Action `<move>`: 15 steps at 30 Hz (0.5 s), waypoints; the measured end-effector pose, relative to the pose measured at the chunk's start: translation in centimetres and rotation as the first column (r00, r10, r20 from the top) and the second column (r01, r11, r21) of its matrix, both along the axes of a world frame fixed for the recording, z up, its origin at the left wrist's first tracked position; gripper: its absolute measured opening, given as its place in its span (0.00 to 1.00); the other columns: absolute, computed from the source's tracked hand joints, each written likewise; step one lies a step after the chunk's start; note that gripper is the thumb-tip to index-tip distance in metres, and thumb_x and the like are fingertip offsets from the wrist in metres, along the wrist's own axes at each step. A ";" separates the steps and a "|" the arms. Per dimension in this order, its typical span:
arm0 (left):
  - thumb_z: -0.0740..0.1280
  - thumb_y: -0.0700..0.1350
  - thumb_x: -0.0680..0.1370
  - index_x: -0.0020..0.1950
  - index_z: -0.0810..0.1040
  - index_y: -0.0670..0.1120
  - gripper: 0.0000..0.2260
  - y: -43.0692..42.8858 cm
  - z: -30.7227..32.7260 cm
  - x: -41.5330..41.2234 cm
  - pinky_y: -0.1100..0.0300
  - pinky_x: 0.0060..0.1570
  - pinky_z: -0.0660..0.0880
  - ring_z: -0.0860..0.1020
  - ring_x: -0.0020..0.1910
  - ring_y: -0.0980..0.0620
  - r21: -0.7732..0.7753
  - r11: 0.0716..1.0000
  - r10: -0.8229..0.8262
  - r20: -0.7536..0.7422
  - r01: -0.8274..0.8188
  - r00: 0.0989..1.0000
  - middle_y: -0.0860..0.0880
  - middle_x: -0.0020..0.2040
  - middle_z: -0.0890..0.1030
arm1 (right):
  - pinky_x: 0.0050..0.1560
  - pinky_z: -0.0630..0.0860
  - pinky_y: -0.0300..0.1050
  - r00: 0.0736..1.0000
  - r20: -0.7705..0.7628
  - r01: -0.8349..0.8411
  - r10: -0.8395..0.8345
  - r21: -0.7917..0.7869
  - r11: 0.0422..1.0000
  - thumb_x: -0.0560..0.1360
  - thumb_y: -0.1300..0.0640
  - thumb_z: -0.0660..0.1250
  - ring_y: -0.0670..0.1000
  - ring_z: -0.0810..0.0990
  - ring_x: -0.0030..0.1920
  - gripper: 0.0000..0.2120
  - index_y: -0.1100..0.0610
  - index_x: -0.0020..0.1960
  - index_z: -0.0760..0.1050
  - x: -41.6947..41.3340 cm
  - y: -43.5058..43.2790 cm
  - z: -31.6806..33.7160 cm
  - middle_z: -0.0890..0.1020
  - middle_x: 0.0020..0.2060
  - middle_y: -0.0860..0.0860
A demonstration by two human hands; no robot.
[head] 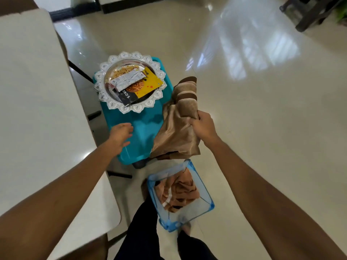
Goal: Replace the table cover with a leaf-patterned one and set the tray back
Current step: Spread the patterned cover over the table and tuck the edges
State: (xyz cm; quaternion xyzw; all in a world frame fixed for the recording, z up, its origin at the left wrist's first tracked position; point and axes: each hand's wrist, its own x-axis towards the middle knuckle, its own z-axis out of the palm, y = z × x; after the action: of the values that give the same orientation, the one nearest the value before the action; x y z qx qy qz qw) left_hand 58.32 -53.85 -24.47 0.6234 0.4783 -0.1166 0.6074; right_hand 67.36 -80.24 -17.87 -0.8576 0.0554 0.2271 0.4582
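My right hand (203,126) grips a folded brown satin cloth (176,136) and holds it up beside a teal stool (144,128). My left hand (120,135) hovers over the stool's near part with relaxed fingers and holds nothing. On the far part of the stool sits a round silver tray (105,98) with a scalloped rim, carrying snack packets. At the left stands the bare white table (33,102). Below the held cloth, a blue mesh basket (208,199) on the floor contains a crumpled brown cloth (182,194).
The glossy cream floor (262,128) stretches to the right. A dark stool (308,12) stands at the far right corner. Black table legs (80,70) show under the table's edge. My dark-trousered legs (142,237) are beside the basket.
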 end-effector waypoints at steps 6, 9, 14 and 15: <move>0.69 0.42 0.78 0.52 0.81 0.56 0.08 -1.8 7.2 -8.7 0.52 0.51 0.79 0.83 0.50 0.44 0.364 0.888 -0.375 0.221 0.281 0.900 0.42 0.50 0.84 | 0.46 0.79 0.50 0.976 0.172 -0.141 0.136 0.015 0.990 0.75 0.56 0.68 0.55 0.83 0.43 0.05 0.55 0.47 0.82 -1.8 -0.4 4.9 0.84 0.42 0.53; 0.67 0.40 0.80 0.57 0.82 0.49 0.09 -2.7 10.0 -13.5 0.63 0.52 0.77 0.82 0.51 0.50 0.580 0.765 -0.448 0.170 0.278 0.878 0.48 0.53 0.84 | 0.46 0.79 0.49 0.940 0.239 -0.247 0.243 -0.015 0.969 0.76 0.56 0.67 0.53 0.82 0.42 0.05 0.53 0.47 0.81 -2.9 0.1 7.3 0.83 0.41 0.52; 0.67 0.44 0.80 0.67 0.77 0.48 0.15 -1.9 11.2 -24.4 0.47 0.65 0.73 0.76 0.65 0.45 0.689 0.660 -0.408 -0.006 0.299 0.913 0.47 0.68 0.77 | 0.46 0.70 0.45 0.779 0.415 -0.456 0.471 -0.141 0.879 0.77 0.57 0.64 0.56 0.80 0.48 0.10 0.56 0.56 0.81 -6.0 5.3 12.1 0.84 0.49 0.55; 0.67 0.45 0.80 0.70 0.75 0.49 0.17 -1.5 10.7 -26.3 0.46 0.68 0.71 0.73 0.69 0.44 0.686 0.641 -0.407 -0.076 0.345 0.910 0.47 0.72 0.74 | 0.46 0.67 0.43 0.719 0.462 -0.489 0.519 -0.193 0.850 0.77 0.58 0.64 0.57 0.79 0.49 0.11 0.55 0.57 0.80 -6.7 6.4 13.2 0.84 0.51 0.55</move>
State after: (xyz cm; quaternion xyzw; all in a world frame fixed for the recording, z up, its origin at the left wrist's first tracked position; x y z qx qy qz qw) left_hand 31.99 -55.36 -13.76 0.8927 0.3205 -0.0287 0.3156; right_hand 60.68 -73.87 -4.72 -0.8815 -0.2936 0.1122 0.3525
